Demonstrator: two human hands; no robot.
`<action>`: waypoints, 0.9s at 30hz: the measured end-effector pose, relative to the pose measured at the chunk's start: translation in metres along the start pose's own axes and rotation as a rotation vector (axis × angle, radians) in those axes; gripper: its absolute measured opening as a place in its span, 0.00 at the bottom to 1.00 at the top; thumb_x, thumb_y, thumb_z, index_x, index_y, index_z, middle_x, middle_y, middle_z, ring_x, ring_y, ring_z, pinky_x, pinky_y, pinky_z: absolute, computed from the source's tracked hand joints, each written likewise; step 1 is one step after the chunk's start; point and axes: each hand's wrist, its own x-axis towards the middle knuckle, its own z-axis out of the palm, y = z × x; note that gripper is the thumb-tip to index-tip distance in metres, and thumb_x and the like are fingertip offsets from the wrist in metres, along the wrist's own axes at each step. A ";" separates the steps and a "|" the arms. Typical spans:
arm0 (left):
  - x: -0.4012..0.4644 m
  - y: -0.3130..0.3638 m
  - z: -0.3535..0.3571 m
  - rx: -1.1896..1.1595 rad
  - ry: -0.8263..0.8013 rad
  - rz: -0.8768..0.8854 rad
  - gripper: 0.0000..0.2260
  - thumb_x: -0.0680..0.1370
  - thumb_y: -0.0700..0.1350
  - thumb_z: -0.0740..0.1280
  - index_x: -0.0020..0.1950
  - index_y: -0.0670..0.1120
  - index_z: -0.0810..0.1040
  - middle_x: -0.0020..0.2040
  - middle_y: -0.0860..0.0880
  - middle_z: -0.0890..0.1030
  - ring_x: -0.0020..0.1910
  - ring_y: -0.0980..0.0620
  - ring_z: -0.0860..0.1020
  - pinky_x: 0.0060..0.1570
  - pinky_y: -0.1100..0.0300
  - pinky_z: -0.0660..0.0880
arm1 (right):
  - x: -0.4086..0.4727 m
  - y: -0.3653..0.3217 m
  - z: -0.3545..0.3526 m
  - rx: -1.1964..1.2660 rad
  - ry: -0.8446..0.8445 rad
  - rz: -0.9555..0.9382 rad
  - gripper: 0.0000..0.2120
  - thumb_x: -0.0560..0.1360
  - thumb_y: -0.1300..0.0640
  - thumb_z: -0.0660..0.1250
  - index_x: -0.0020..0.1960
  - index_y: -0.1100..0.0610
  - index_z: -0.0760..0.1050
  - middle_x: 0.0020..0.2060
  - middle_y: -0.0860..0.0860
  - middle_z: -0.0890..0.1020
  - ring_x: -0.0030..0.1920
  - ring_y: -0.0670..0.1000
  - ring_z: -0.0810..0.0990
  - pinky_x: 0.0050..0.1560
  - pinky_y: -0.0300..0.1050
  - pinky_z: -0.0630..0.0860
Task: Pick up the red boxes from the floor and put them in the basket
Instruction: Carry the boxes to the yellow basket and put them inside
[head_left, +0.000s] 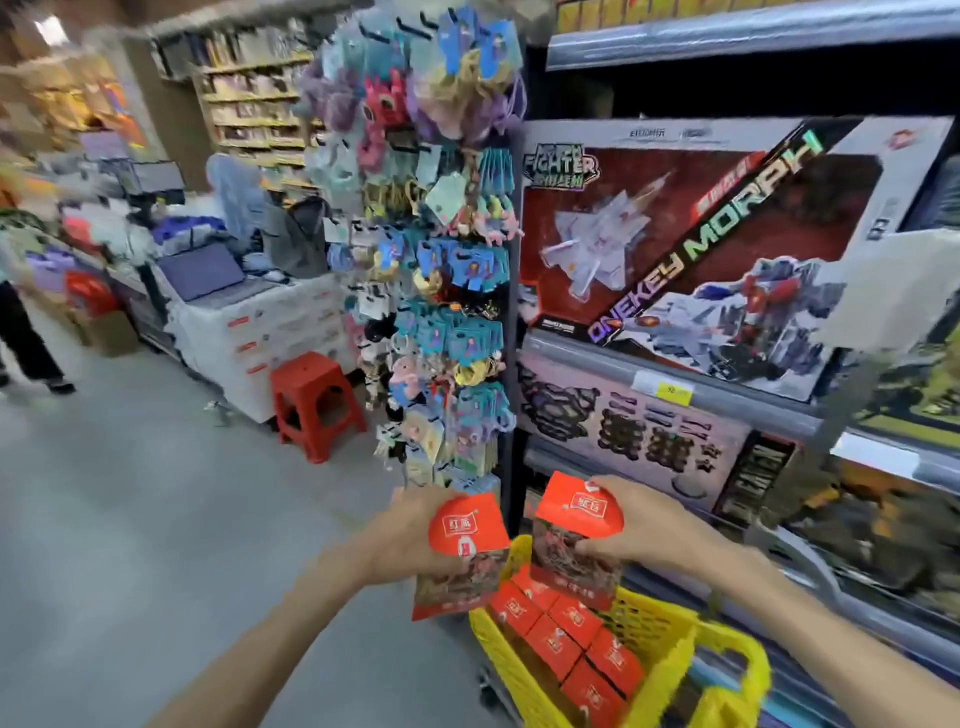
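My left hand (402, 540) grips one red box (465, 551) upright, just left of the yellow basket (660, 649). My right hand (639, 530) grips a second red box (576, 540) over the basket's far end. Several red boxes (566, 639) lie packed in rows inside the basket, below the two held ones. The two held boxes are close together but apart.
A rack of hanging toys and keychains (441, 270) stands just beyond my hands. Shelves with large toy boxes (701, 249) fill the right side. A red stool (314, 400) and a counter with a laptop (208, 275) lie left; a person's legs (26, 343) are at far left.
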 end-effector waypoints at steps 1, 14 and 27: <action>0.020 -0.008 0.002 0.006 -0.019 0.031 0.43 0.64 0.67 0.72 0.75 0.54 0.63 0.68 0.52 0.72 0.65 0.52 0.71 0.65 0.56 0.68 | 0.005 0.005 0.002 0.003 0.014 0.036 0.50 0.59 0.25 0.69 0.74 0.47 0.64 0.69 0.45 0.74 0.65 0.46 0.74 0.65 0.45 0.71; 0.237 -0.063 0.089 0.082 -0.325 0.483 0.40 0.65 0.62 0.74 0.73 0.53 0.64 0.66 0.52 0.72 0.62 0.51 0.71 0.60 0.58 0.67 | 0.039 0.042 0.081 0.164 0.131 0.634 0.46 0.63 0.31 0.73 0.75 0.41 0.57 0.68 0.42 0.71 0.67 0.47 0.71 0.62 0.43 0.71; 0.343 -0.082 0.321 0.091 -0.503 0.640 0.39 0.71 0.63 0.71 0.76 0.53 0.58 0.72 0.54 0.66 0.73 0.50 0.63 0.73 0.55 0.59 | 0.057 0.115 0.217 0.255 0.133 0.913 0.57 0.54 0.14 0.51 0.74 0.44 0.57 0.64 0.41 0.68 0.68 0.48 0.70 0.65 0.43 0.69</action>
